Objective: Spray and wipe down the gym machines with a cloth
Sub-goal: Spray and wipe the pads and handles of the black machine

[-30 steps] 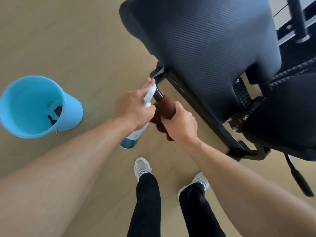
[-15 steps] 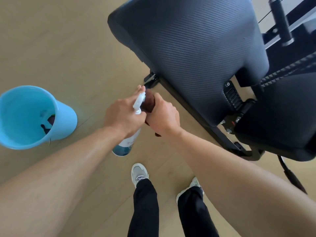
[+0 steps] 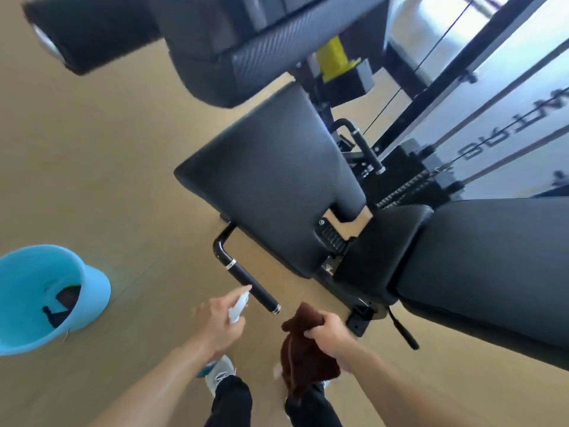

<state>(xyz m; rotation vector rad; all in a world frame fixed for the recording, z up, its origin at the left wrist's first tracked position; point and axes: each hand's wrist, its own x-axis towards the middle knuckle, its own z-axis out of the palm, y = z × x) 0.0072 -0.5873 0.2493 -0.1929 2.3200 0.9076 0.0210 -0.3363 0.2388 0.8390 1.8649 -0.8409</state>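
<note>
A black gym machine fills the right and top, with a padded seat (image 3: 277,186) and a back pad (image 3: 492,266). Its black side handle (image 3: 246,278) sticks out toward me, bare. My left hand (image 3: 215,322) holds a white spray bottle (image 3: 238,306) just left of the handle's tip, nozzle up; its lower body is mostly hidden. My right hand (image 3: 328,332) grips a dark brown cloth (image 3: 303,355) that hangs down below the handle's end, apart from it.
A light blue bucket (image 3: 92,291) with dark items inside stands on the tan floor at the left. Leg roller pads (image 3: 101,35) and a yellow part (image 3: 332,57) lie at the top. Weight-stack rails and cables run at the upper right. My shoes and dark trousers are below.
Both hands have come off the side handle and drawn back toward me; the cloth no longer wraps it. The view has lifted, showing more of the machine.
</note>
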